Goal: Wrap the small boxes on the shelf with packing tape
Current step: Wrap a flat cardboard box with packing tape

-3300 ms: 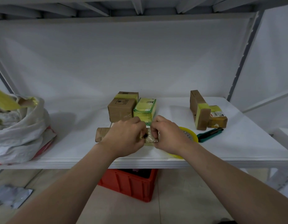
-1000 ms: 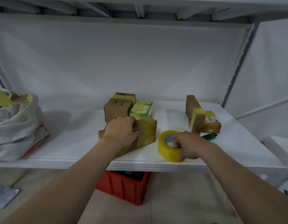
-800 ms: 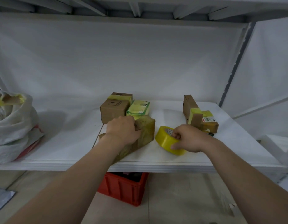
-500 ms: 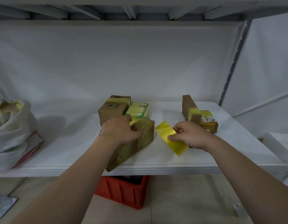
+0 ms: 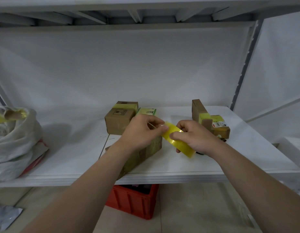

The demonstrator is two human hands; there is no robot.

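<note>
My right hand (image 5: 194,137) holds a roll of yellow packing tape (image 5: 179,141) just above the white shelf (image 5: 75,158), seen edge on. My left hand (image 5: 142,132) pinches the roll's upper left end with thumb and forefinger. Under my left hand a long brown box (image 5: 146,153) covered in tape lies on the shelf, partly hidden by my forearm. Behind it stand a brown carton (image 5: 119,119) with a yellow tape band and a green box (image 5: 147,111). Two taped boxes (image 5: 209,121) sit at the right.
A white sack (image 5: 13,142) with yellow tape scraps fills the shelf's left end. A red crate (image 5: 134,200) stands on the floor below. The upper shelf's beams (image 5: 135,15) hang overhead, and a grey upright (image 5: 243,68) stands at the back right. A dark tool shows behind my right wrist.
My left hand let go of the long box and moved right to the tape roll. My right hand lifted the roll off the shelf and turned it edge on.
</note>
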